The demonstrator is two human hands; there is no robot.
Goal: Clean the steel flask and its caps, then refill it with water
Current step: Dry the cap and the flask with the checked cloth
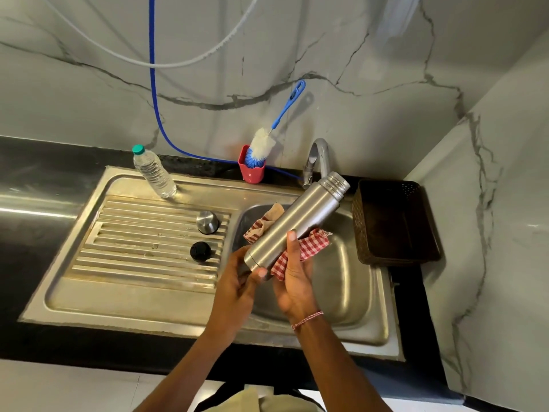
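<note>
The left hand (237, 282) grips the tilted flask (292, 221) by its base over the sink (368, 316). The right hand (294, 282) holds a checked cloth (312, 245) against it. Two caps (207, 222) stand on the draining board.

Drainboard (133, 263): steel cap (207, 222), black cap (200, 250), bottle (154, 173)

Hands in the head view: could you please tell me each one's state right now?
Left hand: closed, gripping the steel flask at its base.
Right hand: closed, holding the checked cloth against the flask.
</note>
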